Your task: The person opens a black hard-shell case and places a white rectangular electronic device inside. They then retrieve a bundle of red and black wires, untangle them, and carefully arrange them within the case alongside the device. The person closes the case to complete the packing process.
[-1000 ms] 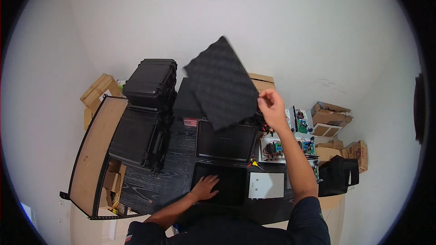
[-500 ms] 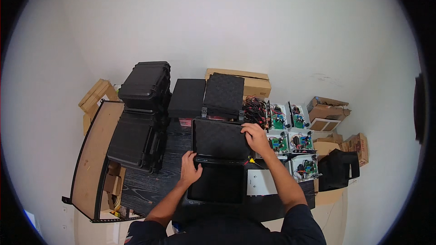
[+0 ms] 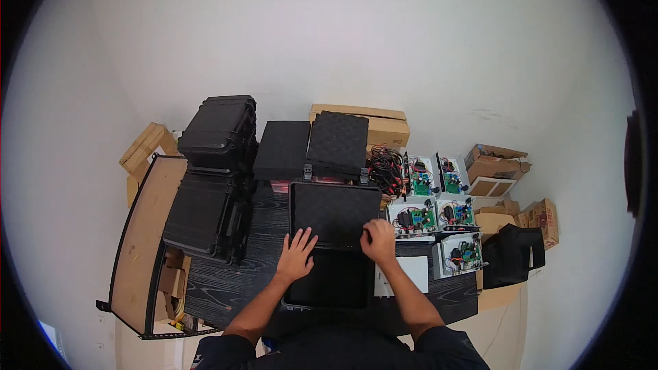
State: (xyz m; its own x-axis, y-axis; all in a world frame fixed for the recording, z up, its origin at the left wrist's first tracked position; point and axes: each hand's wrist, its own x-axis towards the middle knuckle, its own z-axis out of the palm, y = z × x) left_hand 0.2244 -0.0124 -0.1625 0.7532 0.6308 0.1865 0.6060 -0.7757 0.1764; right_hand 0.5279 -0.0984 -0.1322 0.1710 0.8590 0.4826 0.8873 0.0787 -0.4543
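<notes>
I see the foam (image 3: 336, 211) lying in the lid (image 3: 292, 207), seemingly nearly seated, the right hand (image 3: 380, 240) now down at its near corner, curled, hold unclear, the left hand (image 3: 295, 257) spread over its near edge, gripping nothing.

Black rectangular hard-plastic case (image 3: 339, 284) is sitting wide open by the near edge of the black wood-grain table (image 3: 219, 281), lid (image 3: 291, 207) folded back toward the far edge. Bumpy black rectangular foam sheet (image 3: 336, 211) pretty much fills the lid.
</notes>
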